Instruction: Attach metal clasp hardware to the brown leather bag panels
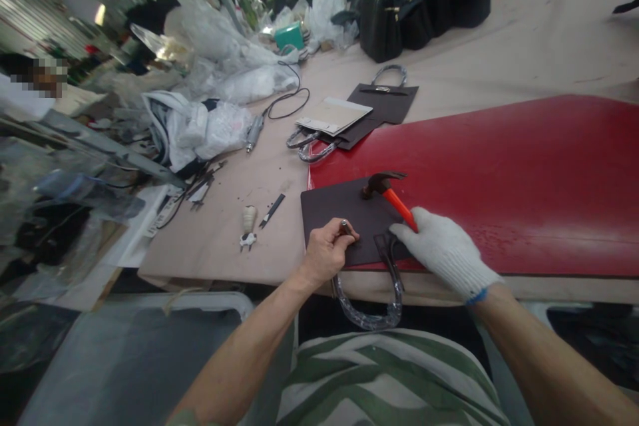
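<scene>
My bare left hand (327, 249) pinches a short metal punch (344, 227), which it holds over a dark brown bag panel (327, 206). In a white knit glove, my right hand (444, 249) is closed round the orange handle of a claw hammer (398, 205). The hammer's dark head is above the panel, apart from the punch. A plastic-wrapped bag handle (369, 319) is attached near the panel's front edge and hangs over the table edge. Whether the punch's lower tip touches the panel is hidden by my fingers.
A red sheet (499, 180) lies under the panel. To the left are an awl-like tool with a pale handle (248, 226), a black cutter (272, 211) and a corded tool (254, 133). Farther back lie more handled panels (387, 103), black bags (382, 23) and plastic wrapping (214, 53); a person is behind.
</scene>
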Demonstrator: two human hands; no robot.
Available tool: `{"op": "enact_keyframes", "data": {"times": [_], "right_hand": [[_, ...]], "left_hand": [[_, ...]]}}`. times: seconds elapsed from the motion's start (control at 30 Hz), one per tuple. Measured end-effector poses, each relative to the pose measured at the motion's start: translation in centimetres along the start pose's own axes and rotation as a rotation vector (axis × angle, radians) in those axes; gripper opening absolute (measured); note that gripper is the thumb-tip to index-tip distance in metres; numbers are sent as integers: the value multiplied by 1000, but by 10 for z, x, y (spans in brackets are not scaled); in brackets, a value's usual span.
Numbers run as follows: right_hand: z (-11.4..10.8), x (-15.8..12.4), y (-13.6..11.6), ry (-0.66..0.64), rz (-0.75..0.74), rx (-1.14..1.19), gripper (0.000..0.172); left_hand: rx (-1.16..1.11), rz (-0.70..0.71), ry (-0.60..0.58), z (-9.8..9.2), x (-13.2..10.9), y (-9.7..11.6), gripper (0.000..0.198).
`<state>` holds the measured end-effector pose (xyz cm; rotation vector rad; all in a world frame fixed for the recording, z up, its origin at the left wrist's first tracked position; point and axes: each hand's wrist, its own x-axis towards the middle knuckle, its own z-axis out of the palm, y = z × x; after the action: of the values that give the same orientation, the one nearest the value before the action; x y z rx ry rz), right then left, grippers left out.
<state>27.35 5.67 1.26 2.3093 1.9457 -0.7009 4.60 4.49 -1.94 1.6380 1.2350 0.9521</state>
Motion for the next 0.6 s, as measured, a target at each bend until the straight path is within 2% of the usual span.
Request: {"op": "enact_keyframes", "data": {"times": [0.1,0.2,0.33,0.4,0.47,0.57,0.6], "right_hand": [[-2,-2,5,24,-44,134,35],[-24,-21,4,79,-159,308,35],[-62,-70,-6,316,-293,380,35],[-69,-88,-9,401,-324,329,35],[-67,-96,-9,372,-316,178,32],[-67,-98,-8,210,-286,-104,23],[-71,-99,-8,192,-270,-152,21]], "left_hand": [[81,92,-7,0,-2,1,13],[143,147,-14,0,-4,0,14],[180,173,-17,3,-6,-5,14],[179,189,-1,5,-6,-8,14],[181,200,12,6,-7,-10,15],[193,209,-1,6,-7,-11,16],[199,215,-3,6,-7,-11,16]]}}
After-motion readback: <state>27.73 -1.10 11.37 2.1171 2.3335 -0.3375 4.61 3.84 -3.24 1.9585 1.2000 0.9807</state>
